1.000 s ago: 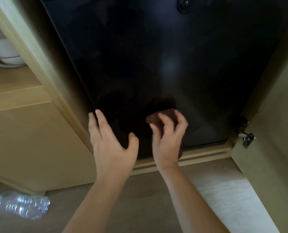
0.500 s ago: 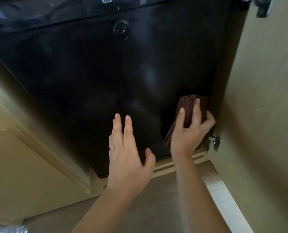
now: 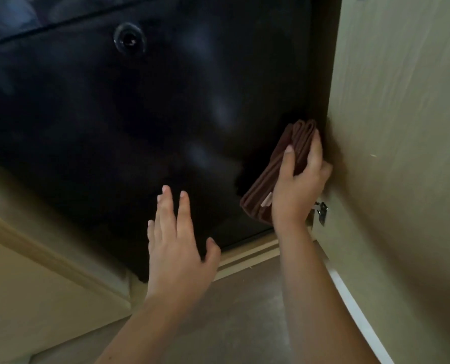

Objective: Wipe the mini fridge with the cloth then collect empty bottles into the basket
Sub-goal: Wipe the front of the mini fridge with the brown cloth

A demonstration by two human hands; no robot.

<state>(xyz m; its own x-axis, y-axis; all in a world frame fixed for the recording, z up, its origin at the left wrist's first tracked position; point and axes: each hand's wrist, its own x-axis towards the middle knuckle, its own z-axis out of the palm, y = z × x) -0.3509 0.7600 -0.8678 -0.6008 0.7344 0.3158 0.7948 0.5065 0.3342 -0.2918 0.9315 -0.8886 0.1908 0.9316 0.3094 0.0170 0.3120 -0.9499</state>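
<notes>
Two hands at fridge door (image 3: pixel 113 114). Right hand (image 3: pixel 297 185) grips folded cloth (image 3: pixel 273 177), long axis steep along door's right edge; rest of door lies leftward. Left hand (image 3: pixel 176 248) spread, empty.

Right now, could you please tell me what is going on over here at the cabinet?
A person is wiping the black mini fridge, which sits inside a wooden cabinet. The right hand grips a folded brown cloth against the lower right edge of the fridge front, close to the open cabinet door. The left hand is held out with straight fingers near the bottom of the fridge and holds nothing. No bottles or basket are in view, so that part is not yet under way.
</notes>
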